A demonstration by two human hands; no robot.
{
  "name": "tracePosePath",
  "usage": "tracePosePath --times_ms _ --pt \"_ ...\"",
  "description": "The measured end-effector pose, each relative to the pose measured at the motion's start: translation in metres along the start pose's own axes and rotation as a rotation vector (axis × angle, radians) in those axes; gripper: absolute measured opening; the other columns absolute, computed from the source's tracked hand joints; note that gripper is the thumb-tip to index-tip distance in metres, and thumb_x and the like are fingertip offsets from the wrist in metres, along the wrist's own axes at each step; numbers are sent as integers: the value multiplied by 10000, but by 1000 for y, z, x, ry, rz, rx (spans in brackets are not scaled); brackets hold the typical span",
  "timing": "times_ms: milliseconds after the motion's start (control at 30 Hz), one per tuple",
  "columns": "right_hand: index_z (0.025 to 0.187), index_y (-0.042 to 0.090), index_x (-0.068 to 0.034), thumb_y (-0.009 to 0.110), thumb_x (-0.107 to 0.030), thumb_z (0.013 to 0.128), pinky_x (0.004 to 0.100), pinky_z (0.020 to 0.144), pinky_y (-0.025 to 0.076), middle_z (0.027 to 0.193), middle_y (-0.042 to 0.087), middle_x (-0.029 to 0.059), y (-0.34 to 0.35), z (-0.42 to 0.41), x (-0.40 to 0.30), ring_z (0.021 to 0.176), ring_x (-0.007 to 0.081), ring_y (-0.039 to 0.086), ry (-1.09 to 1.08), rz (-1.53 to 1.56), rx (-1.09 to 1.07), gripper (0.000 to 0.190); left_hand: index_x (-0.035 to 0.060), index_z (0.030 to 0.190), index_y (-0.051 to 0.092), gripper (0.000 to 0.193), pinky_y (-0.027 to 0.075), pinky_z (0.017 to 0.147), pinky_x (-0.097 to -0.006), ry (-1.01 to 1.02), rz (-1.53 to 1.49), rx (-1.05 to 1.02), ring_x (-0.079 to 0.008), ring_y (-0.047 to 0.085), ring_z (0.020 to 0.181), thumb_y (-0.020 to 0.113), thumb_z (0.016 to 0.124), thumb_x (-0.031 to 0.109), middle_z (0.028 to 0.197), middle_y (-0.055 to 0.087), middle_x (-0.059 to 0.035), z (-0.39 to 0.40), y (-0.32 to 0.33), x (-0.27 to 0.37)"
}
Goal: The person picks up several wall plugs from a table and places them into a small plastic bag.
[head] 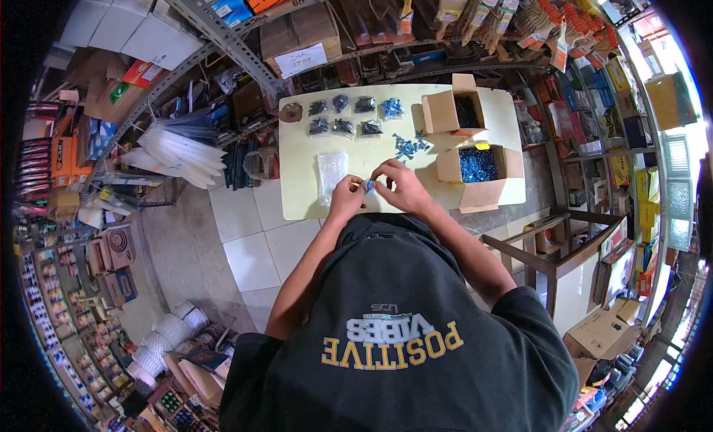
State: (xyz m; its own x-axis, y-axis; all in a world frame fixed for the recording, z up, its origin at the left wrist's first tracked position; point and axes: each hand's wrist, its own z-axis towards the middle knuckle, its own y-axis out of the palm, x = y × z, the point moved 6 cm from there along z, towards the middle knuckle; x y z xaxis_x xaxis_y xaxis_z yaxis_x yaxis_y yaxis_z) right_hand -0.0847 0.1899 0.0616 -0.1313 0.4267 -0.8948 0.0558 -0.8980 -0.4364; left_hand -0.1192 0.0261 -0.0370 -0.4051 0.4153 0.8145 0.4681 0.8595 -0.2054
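Note:
My left hand (348, 197) and my right hand (402, 187) meet near the front edge of the pale table (301, 192). Between their fingertips is a small clear plastic bag (369, 186) with blue pieces in it. Beyond my right hand lies a loose pile of small blue pieces (409, 147). An open cardboard box (483, 193) at the right holds many blue pieces (478, 165); a second open box (437, 113) behind it holds dark pieces (467, 111). A stack of clear plastic bags (332, 173) lies beside my left hand.
Several filled bags of dark pieces (365, 104) and one bag of blue pieces (392, 108) stand in two rows at the back. Metal shelves (245, 53) with goods and hanging paintbrushes (560, 45) surround the table. A brown metal frame (523, 253) stands at the right.

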Motion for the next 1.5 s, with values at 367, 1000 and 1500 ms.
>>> tracePosePath --times_ms 367,1000,1500 --pt "1220 634 -41 746 -99 794 434 874 547 1124 618 214 -15 -20 124 979 371 659 413 -251 230 444 -25 1021 632 184 591 532 -304 40 -33 37 -145 651 629 646 901 114 784 652 -88 -2 -1 3" --pt "1080 654 3 714 -110 876 368 747 557 929 686 167 -14 -21 102 794 255 686 347 -82 238 241 -24 1035 638 206 578 520 -297 45 -54 42 -158 664 624 657 903 133 802 661 -100 2 0 -7" --pt "1209 628 -25 705 -63 882 369 751 543 967 657 141 8 -5 1 814 263 665 -6 -24 17 338 -25 1052 639 188 568 530 -316 59 -19 47 -171 671 627 641 921 109 804 679 -113 3 0 -1"
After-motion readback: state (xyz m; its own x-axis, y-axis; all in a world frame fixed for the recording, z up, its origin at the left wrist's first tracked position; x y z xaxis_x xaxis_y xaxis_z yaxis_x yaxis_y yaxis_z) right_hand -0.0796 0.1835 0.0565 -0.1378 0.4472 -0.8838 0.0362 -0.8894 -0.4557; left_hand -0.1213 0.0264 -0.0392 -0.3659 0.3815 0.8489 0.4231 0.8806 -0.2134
